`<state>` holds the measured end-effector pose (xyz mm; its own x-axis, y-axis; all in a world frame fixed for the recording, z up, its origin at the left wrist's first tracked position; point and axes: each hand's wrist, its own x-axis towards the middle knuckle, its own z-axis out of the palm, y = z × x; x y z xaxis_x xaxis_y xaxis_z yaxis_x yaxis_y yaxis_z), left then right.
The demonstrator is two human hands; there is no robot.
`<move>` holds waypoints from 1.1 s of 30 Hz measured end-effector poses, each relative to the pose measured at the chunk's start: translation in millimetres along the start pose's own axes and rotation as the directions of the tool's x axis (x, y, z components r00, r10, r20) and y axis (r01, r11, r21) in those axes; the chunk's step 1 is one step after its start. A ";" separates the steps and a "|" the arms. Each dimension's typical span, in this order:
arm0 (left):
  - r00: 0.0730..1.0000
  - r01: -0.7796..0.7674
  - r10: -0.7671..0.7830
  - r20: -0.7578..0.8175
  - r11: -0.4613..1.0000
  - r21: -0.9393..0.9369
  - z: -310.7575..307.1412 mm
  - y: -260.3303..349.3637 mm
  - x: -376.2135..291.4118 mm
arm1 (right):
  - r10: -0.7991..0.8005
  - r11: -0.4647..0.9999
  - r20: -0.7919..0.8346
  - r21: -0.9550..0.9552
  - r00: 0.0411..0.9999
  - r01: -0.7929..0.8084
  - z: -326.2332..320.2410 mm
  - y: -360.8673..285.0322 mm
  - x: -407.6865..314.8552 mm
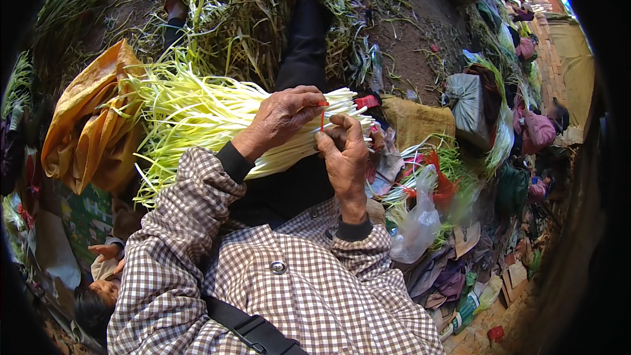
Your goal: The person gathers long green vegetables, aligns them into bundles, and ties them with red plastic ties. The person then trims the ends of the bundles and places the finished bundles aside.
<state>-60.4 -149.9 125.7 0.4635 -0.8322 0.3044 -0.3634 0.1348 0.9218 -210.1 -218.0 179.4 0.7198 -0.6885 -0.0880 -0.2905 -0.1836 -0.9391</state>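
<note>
Across my lap lies a thick bundle of blanched yellow garlic chives [212,103], with its white stem ends to the right and loose leaf tips to the left. My left hand [288,113] rests on top of the stems and pinches one part of a thin red tie [322,119] between thumb and fingers. Just to the right, my right hand [345,158] grips the lower part of that tie between thumb and forefinger, close to the white ends. A short stretch of the tie shows between the hands; its path under the bundle is hidden.
An orange woven sack [93,118] bulges at left. Leaf waste [241,29] is heaped between my feet. To the right are a yellowish sack [419,118], a clear plastic bag [419,217] and red strips [443,182]. A child [106,276] is at lower left; people [537,128] sit farther right.
</note>
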 end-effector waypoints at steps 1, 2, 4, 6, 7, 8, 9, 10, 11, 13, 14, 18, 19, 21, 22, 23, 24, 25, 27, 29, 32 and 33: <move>0.999 -0.034 0.034 -0.004 0.999 0.025 -1.1 1.2 0.4 | 0.001 1.000 -0.004 0.009 1.000 -0.001 0.0 -1.3 0.5; 0.998 -0.068 0.068 -0.006 0.996 0.050 -2.0 2.6 0.4 | 0.002 1.000 -0.009 0.018 1.000 -0.002 0.3 -2.5 0.7; 0.989 -0.145 0.146 -0.009 0.985 0.092 -3.1 5.0 -0.1 | 0.062 0.998 -0.020 0.004 0.998 -0.062 0.4 -4.1 0.7; 0.989 -0.138 0.128 0.076 0.981 0.134 -3.7 6.6 -1.5 | 0.092 0.995 -0.030 0.026 0.995 -0.092 0.4 -4.3 1.0; 0.988 -0.130 0.116 0.100 0.981 0.146 -3.5 7.3 -2.6 | 0.094 0.994 -0.032 0.056 0.995 -0.092 0.3 -3.9 1.3; 0.983 -0.165 0.143 0.114 0.963 0.214 -2.5 8.2 -4.2 | 0.094 0.992 -0.027 0.090 0.995 -0.091 0.1 -3.1 1.5; 0.980 -0.190 0.168 0.102 0.942 0.275 -1.3 9.0 -6.2 | 0.098 0.993 -0.030 0.072 0.995 -0.095 -0.2 -2.1 1.5; 0.977 -0.213 0.193 0.092 0.917 0.336 -0.3 9.6 -8.0 | 0.100 0.993 -0.027 0.057 0.995 -0.098 -0.7 -0.8 1.5; 0.977 -0.211 0.190 0.095 0.908 0.362 0.8 10.1 -9.9 | 0.106 0.994 -0.028 0.043 0.994 -0.105 -1.3 0.6 1.2; 0.978 -0.208 0.183 0.101 0.887 0.413 2.1 10.4 -12.8 | 0.095 0.994 -0.017 0.060 0.995 -0.094 -1.9 3.8 -0.1; 0.978 -0.209 0.177 0.113 0.885 0.416 2.2 10.1 -13.7 | 0.076 0.995 -0.014 0.073 0.997 -0.075 -2.2 5.2 -1.2; 0.980 -0.193 0.154 0.129 0.903 0.384 3.5 10.0 -17.4 | 0.116 0.963 -0.042 0.248 0.992 -0.102 -2.3 9.0 -6.6; 0.982 -0.187 0.159 0.106 0.913 0.362 3.1 10.0 -17.9 | 0.121 0.952 -0.054 0.289 0.991 -0.101 -2.1 9.2 -8.6; 0.989 -0.133 0.107 0.097 0.939 0.316 1.9 10.4 -18.7 | 0.129 0.931 -0.066 0.351 0.990 -0.098 -1.4 9.5 -11.2; 0.992 -0.110 0.085 0.095 0.950 0.293 0.7 10.6 -18.7 | 0.131 0.923 -0.067 0.372 0.989 -0.097 -1.1 9.6 -12.5; 0.991 -0.098 0.066 0.120 0.953 0.286 -0.5 11.1 -18.9 | 0.149 0.914 -0.081 0.392 0.986 -0.106 -1.2 9.8 -13.4; 0.987 -0.090 0.047 0.156 0.955 0.282 -3.0 11.4 -18.7 | 0.133 0.919 -0.085 0.384 0.987 -0.091 -1.5 9.9 -15.1; 0.980 -0.093 0.039 0.197 0.957 0.274 -4.3 12.4 -18.7 | 0.132 0.923 -0.101 0.375 0.986 -0.085 -2.0 10.6 -15.3; 0.978 -0.057 0.001 0.210 0.963 0.264 -6.8 15.4 -20.1 | 0.074 0.962 -0.156 0.273 0.985 -0.029 -2.8 12.6 -14.6; 0.978 -0.043 -0.025 0.207 0.948 0.317 -4.1 19.9 -22.5 | -0.069 0.993 -0.209 0.077 0.975 0.087 -3.4 14.9 -12.1; 0.980 -0.034 -0.062 0.187 0.880 0.474 9.4 25.5 -26.0 | -0.386 0.913 -0.214 -0.225 0.897 0.340 0.4 16.7 -8.8; 0.990 -0.042 -0.030 0.140 0.873 0.486 13.2 25.1 -25.9 | -0.356 0.926 -0.182 -0.198 0.917 0.321 1.8 16.0 -10.9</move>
<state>-92.2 -132.0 137.8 0.3568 -0.9028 0.2401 -0.7298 -0.1089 0.6750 -221.5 -212.2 164.7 0.6488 -0.6931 0.3141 -0.1631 -0.5299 -0.8322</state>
